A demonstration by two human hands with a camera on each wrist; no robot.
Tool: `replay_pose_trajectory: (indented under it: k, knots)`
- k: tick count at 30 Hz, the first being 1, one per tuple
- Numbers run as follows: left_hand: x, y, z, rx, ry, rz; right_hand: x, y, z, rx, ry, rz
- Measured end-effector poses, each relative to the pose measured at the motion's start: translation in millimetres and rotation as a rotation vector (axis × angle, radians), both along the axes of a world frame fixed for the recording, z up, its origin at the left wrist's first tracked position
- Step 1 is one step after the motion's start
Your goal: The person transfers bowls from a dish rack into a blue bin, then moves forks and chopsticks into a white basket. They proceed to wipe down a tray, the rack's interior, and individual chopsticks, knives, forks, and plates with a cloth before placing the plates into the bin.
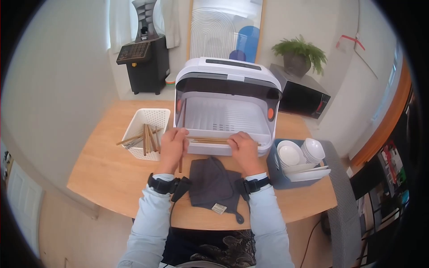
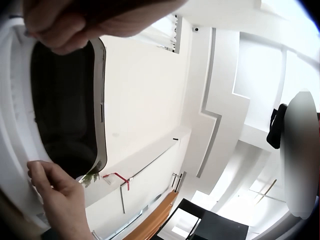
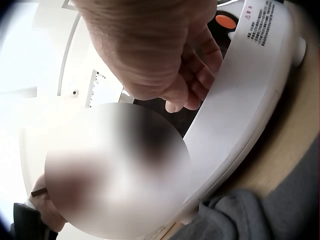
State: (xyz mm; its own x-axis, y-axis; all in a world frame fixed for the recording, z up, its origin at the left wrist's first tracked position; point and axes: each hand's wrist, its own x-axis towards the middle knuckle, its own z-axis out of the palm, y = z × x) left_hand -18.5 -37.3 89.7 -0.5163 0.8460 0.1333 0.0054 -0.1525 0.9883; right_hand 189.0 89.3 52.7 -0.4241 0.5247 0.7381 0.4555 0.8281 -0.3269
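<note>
Gripping a dark chopstick [image 1: 180, 164] in the left hand [image 1: 173, 146]; pinching pale chopsticks [image 1: 209, 140] at the dish cabinet's [image 1: 210, 149] front with the right [image 1: 246, 152]. Apparently partway, with more chopsticks [image 1: 149, 139] in the basket [image 1: 164, 117] beside the left, bowls [image 1: 290, 153] in the bin [image 1: 280, 182] beside the right.

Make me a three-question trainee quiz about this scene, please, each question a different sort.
1. True or false: white bowls stand in the blue-grey bin.

2. What lies on the pale wooden table between the person's forearms?
A) A leafy green plant
B) A dark grey cloth
C) A framed picture

3. Which hand is nearer the white perforated basket of brown sticks?

Key: 1 true; 2 B; 3 the left hand.
</note>
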Motion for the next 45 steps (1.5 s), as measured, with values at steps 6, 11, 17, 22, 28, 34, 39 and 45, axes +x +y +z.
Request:
replay_pose_trajectory:
  k: [6, 11, 17, 22, 28, 34, 39, 45]
  knots:
    - [-40, -41, 39, -0.112, 0.393, 0.052, 9, 22, -23, -0.048, -0.135, -0.124]
    - [-78, -55, 55, -0.357, 0.829, 0.152, 11, 21, -17, -0.137, -0.135, -0.109]
    - [-102, -58, 37, -0.262, 0.913, 0.382, 15, 21, -19, -0.168, -0.092, -0.076]
    - [-98, -84, 5, -0.016, 1.048, 0.488, 13, 22, -21, -0.135, 0.0, -0.075]
    - [-42, -85, 3, 0.361, 1.214, 0.475, 14, 21, -20, -0.094, -0.002, -0.077]
    - [-48, -63, -7, 0.236, 1.334, 0.255, 14, 19, -16, -0.173, -0.017, -0.071]
    - [-81, -66, -15, 0.202, 1.224, 0.321, 18, 18, -16, -0.118, -0.095, -0.09]
    - [-66, -74, 0, 0.225, 1.276, 0.378, 16, 19, -17, -0.108, -0.095, -0.1]
